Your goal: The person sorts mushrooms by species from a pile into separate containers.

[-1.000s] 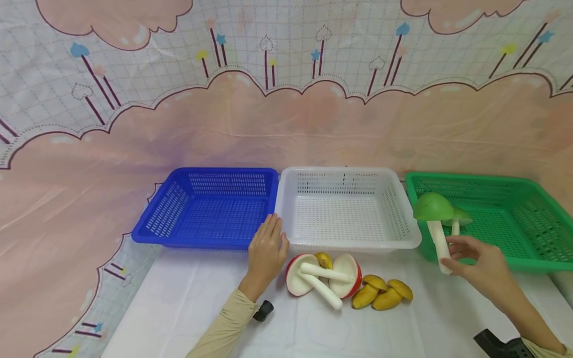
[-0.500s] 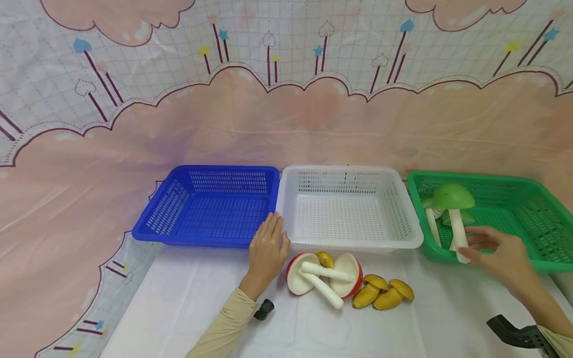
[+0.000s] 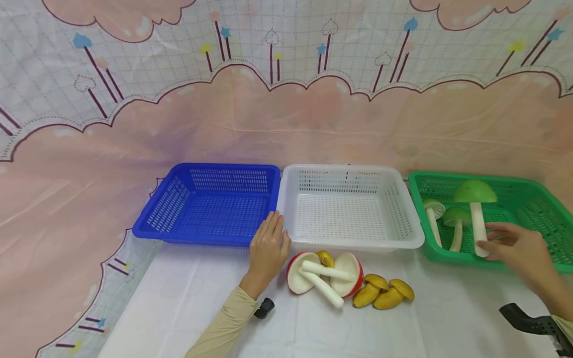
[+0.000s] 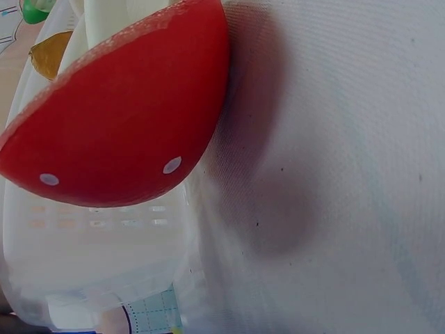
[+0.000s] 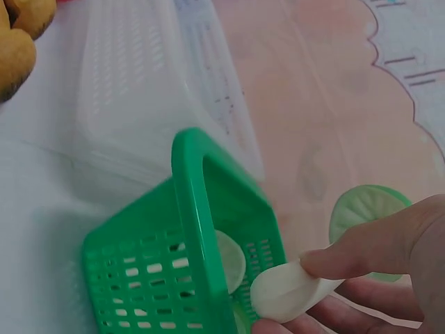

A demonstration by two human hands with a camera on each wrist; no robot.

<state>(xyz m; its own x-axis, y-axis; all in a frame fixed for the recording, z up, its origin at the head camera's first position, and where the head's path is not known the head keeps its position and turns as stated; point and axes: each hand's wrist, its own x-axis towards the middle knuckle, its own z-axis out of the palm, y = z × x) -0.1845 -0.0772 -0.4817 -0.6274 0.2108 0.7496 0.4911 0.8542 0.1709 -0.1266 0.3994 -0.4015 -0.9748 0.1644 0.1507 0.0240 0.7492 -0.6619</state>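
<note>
My right hand (image 3: 519, 251) pinches the white stem of a green-capped toy mushroom (image 3: 478, 214) between thumb and fingers, held upright over the green basket (image 3: 550, 223). Two more green-capped mushrooms, a left one (image 3: 433, 219) and a middle one (image 3: 456, 223), lie inside that basket. In the right wrist view the held mushroom's stem (image 5: 285, 292) points toward the basket rim. My left hand (image 3: 267, 248) rests with straight fingers at the near corners of the blue basket (image 3: 206, 243) and the white basket (image 3: 353, 244). Near it lie two red-capped mushrooms (image 3: 324, 278), with a red cap (image 4: 125, 111) filling the left wrist view.
Several small yellow-brown mushrooms (image 3: 387, 293) lie on the white tablecloth (image 3: 358, 333), one of them (image 3: 325, 258) partly behind the red ones. The three baskets stand in a row against a patterned backdrop (image 3: 313, 119). A black wrist device (image 3: 264, 308) sits by the left sleeve.
My right hand has moved to the right over the green basket with a mushroom. One mushroom it held a second ago now lies in the basket's left end. My left hand has stayed put.
</note>
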